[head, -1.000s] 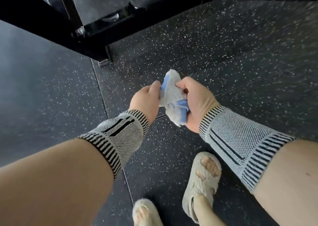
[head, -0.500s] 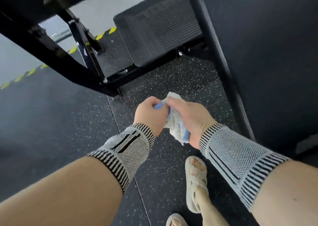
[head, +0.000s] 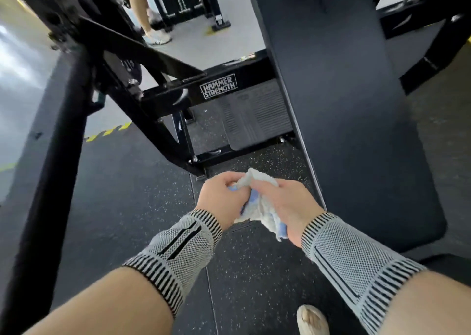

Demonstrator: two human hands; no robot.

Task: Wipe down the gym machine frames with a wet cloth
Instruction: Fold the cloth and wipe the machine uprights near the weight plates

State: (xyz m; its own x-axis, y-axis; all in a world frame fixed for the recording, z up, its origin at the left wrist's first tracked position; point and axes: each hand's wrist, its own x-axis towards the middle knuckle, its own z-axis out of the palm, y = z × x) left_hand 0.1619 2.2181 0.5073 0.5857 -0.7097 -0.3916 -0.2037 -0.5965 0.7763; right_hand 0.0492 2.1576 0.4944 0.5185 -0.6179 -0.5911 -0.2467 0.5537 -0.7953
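A crumpled white and blue cloth point(head: 260, 204) is bunched between both hands over the speckled floor. My left hand point(head: 219, 199) grips its left side with curled fingers. My right hand point(head: 288, 204) holds its right side, the cloth's tail hanging below the palm. Ahead stands the black gym machine frame point(head: 163, 97), with a crossbar bearing a Hammer Strength label point(head: 219, 86). A thick black upright point(head: 54, 141) slants down at the left. Both hands are well short of the frame.
A long dark padded bench point(head: 344, 105) runs along the right, close to my right hand. A ribbed footplate point(head: 254, 118) lies under the crossbar. Another person's legs point(head: 142, 11) stand at the far top. My sandalled foot point(head: 312, 319) is at the bottom.
My view has lifted from the floor up to the machine, bringing the crossbar, bench and upright into sight. Both hands keep working the cloth between them.
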